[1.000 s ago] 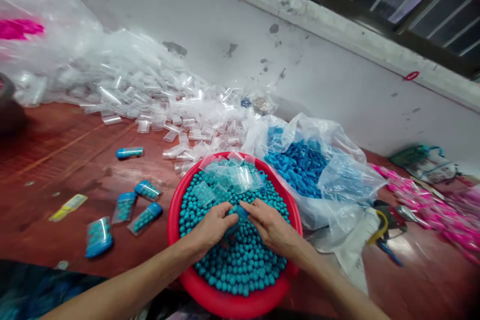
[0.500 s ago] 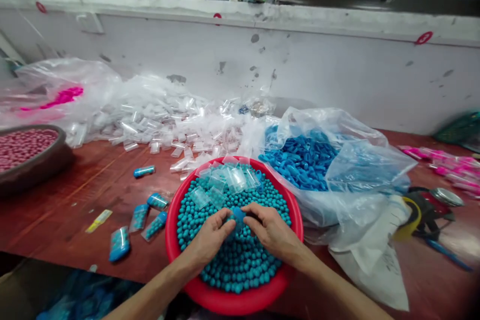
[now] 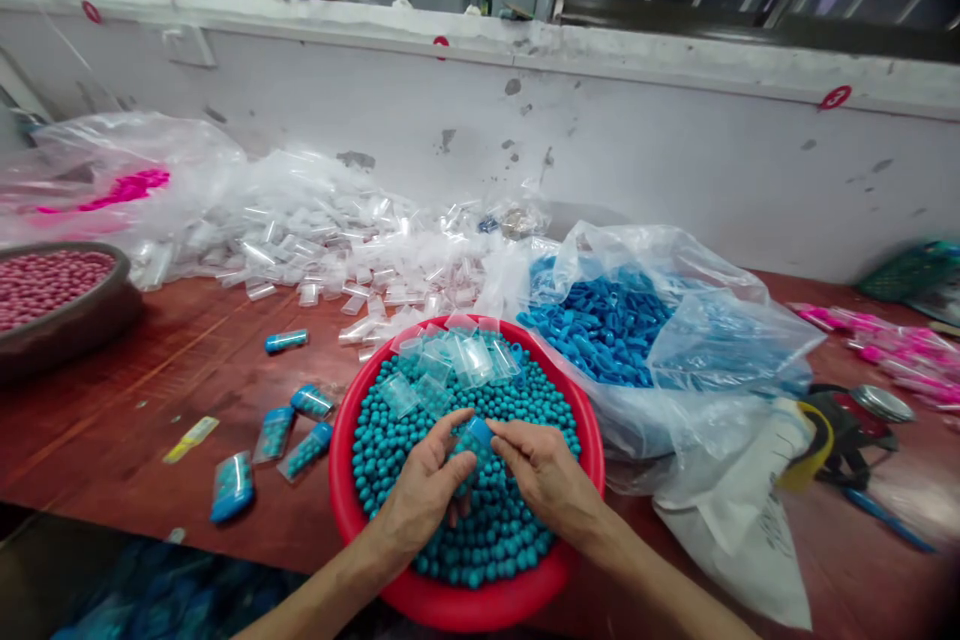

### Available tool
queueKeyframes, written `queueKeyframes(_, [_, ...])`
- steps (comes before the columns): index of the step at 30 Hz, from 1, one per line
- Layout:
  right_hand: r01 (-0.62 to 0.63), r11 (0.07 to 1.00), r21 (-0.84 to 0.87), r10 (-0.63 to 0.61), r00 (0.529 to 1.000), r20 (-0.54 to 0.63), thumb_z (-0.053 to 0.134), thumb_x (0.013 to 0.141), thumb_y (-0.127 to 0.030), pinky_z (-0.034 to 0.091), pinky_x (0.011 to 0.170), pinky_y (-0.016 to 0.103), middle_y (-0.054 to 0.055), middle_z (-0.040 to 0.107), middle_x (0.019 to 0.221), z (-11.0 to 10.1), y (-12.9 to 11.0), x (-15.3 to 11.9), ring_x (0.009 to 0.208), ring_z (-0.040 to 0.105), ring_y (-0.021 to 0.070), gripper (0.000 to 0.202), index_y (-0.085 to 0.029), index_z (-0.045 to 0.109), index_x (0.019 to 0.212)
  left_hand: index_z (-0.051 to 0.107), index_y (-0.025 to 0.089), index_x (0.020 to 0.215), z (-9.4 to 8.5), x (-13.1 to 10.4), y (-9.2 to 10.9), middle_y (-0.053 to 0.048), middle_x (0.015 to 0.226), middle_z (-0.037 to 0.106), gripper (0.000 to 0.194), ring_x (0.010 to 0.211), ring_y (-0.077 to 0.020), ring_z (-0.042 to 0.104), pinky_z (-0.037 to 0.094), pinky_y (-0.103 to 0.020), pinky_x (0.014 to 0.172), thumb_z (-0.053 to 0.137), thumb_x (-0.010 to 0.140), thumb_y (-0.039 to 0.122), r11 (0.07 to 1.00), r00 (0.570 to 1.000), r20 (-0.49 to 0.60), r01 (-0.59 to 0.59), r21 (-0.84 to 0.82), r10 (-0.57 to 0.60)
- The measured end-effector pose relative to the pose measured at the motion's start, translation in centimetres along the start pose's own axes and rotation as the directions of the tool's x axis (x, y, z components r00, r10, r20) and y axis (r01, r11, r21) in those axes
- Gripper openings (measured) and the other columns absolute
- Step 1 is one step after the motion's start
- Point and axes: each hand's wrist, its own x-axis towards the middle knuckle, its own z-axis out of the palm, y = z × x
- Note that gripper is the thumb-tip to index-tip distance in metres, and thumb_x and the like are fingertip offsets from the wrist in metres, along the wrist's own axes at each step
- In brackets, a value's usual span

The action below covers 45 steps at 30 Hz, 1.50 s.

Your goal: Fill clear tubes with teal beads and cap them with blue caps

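A red basin [image 3: 346, 510] full of teal beads [image 3: 487, 550] stands at the table's front edge. Several clear sleeves [image 3: 474, 360] lie on the beads at its far side. Above the beads, my left hand [image 3: 431, 475] holds a clear container with a blue cap [image 3: 477, 431], fingers wrapped round its left side. My right hand [image 3: 544, 475] pinches the cap from the right. The container's lower part is partly hidden by my left fingers. Left of the basin lie several bead-filled containers with blue ends [image 3: 305, 450].
Behind the basin spreads a pile of clear sleeves [image 3: 300, 240]. To its right sits a plastic bag of blue caps [image 3: 600, 320]. A brown bowl of pink beads [image 3: 120, 305] stands far left. Pink tubes [image 3: 892, 350], a white bag [image 3: 742, 520] and a yellow tape ring [image 3: 817, 445] lie right.
My left hand has turned and its fingers now wrap further round the container, which is tilted differently. My right hand remains at the cap. The camera view has shifted slightly.
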Motion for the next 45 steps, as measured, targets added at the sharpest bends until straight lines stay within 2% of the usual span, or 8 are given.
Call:
queueKeyframes(12, [0.118, 0.992, -0.039, -0.108, 0.973, 0.203, 0.043, 0.084, -0.018, 0.040, 0.066, 0.024, 0.001, 0.056, 0.071, -1.2, 0.1, 0.4, 0.068, 0.052, 0.0131, 0.017, -0.018, 0.059, 0.083, 0.045, 0.020, 0.107, -0.1, 0.2, -0.4, 0.008, 0.057, 0.041, 0.041, 0.032, -0.0042, 0.038, 0.028, -0.016, 0.029, 0.052, 0.071, 0.036, 0.999, 0.996, -0.085, -0.022, 0.044, 0.026])
queueKeyframes(18, [-0.312, 0.846, 0.431, 0.224, 0.944, 0.244, 0.059, 0.068, -0.020, 0.044, 0.052, 0.022, 0.000, 0.060, 0.077, -2.8, 1.8, 0.5, 0.058, 0.054, 0.0109, 0.032, -0.018, 0.057, 0.100, 0.039, 0.022, 0.105, 0.0, -0.1, 0.3, 0.007, 0.061, 0.048, 0.040, 0.036, -0.0073, 0.048, 0.031, -0.015, 0.032, 0.053, 0.071, 0.038, 1.000, 0.990, 0.137, 0.016, 0.008, -0.017])
queueKeyframes(21, [-0.359, 0.782, 0.510, 0.328, 0.932, 0.152, 0.060, 0.067, -0.022, 0.046, 0.052, 0.024, -0.001, 0.059, 0.072, -2.1, 1.7, 0.7, 0.055, 0.054, 0.0113, 0.035, -0.017, 0.056, 0.101, 0.038, 0.022, 0.104, 0.2, -0.4, 0.3, 0.007, 0.064, 0.047, 0.037, 0.034, -0.0051, 0.044, 0.028, -0.015, 0.030, 0.050, 0.073, 0.037, 0.999, 0.990, 0.139, -0.002, 0.038, -0.003])
queueKeyframes(26, [-0.171, 0.970, 0.174, 0.149, 0.980, 0.130, 0.054, 0.077, -0.031, 0.037, 0.093, 0.038, 0.011, 0.052, 0.118, 0.0, -0.3, -0.2, 0.109, 0.048, 0.0233, 0.048, -0.016, 0.046, 0.122, 0.034, 0.022, 0.119, 0.3, -0.2, -0.2, 0.001, 0.080, 0.053, 0.047, 0.048, -0.0078, 0.048, 0.041, -0.020, 0.045, 0.049, 0.075, 0.031, 0.992, 0.997, -0.007, -0.081, 0.092, 0.082])
queueKeyframes(29, [-0.151, 0.988, 0.023, 0.143, 0.968, 0.207, 0.068, 0.063, -0.038, 0.034, 0.097, 0.039, 0.019, 0.029, 0.136, 1.3, -1.1, -0.8, 0.122, 0.034, 0.0285, 0.093, -0.010, 0.018, 0.136, 0.039, 0.018, 0.119, 0.2, 0.1, -0.5, -0.004, 0.102, 0.056, 0.046, 0.089, -0.0166, 0.054, 0.042, -0.027, 0.081, 0.050, 0.075, 0.025, 0.969, 0.971, -0.046, -0.228, 0.093, 0.233])
queueKeyframes(31, [-0.162, 0.986, -0.047, 0.168, 0.969, 0.183, 0.070, 0.059, -0.037, 0.038, 0.092, 0.040, 0.021, 0.031, 0.132, 2.2, -1.3, -0.8, 0.117, 0.039, 0.0296, 0.101, -0.007, 0.013, 0.137, 0.042, 0.016, 0.118, 0.2, 0.3, -0.5, -0.005, 0.111, 0.054, 0.045, 0.105, -0.0192, 0.047, 0.034, -0.028, 0.093, 0.051, 0.074, 0.024, 0.962, 0.963, -0.037, -0.266, 0.065, 0.269])
queueKeyframes(39, [-0.105, 0.955, -0.278, 0.087, 0.993, -0.077, 0.062, 0.062, -0.037, 0.048, 0.072, 0.046, 0.022, 0.049, 0.108, 4.7, -2.0, -0.5, 0.094, 0.055, 0.0334, 0.076, -0.005, 0.033, 0.124, 0.050, 0.017, 0.099, 0.3, 0.0, 0.0, 0.002, 0.075, 0.057, 0.025, 0.071, -0.0140, 0.052, 0.041, -0.024, 0.067, 0.048, 0.075, 0.025, 0.976, 0.975, -0.084, -0.199, 0.084, 0.206])
queueKeyframes(45, [-0.111, 0.948, -0.298, 0.117, 0.993, 0.001, 0.059, 0.066, -0.038, 0.049, 0.069, 0.043, 0.023, 0.048, 0.111, 4.9, -2.0, -0.5, 0.092, 0.056, 0.0322, 0.076, -0.004, 0.030, 0.127, 0.049, 0.017, 0.097, 0.4, 0.2, -0.5, 0.001, 0.079, 0.057, 0.020, 0.071, -0.0138, 0.051, 0.042, -0.025, 0.068, 0.042, 0.079, 0.023, 0.941, 0.953, -0.105, -0.256, 0.222, 0.284])
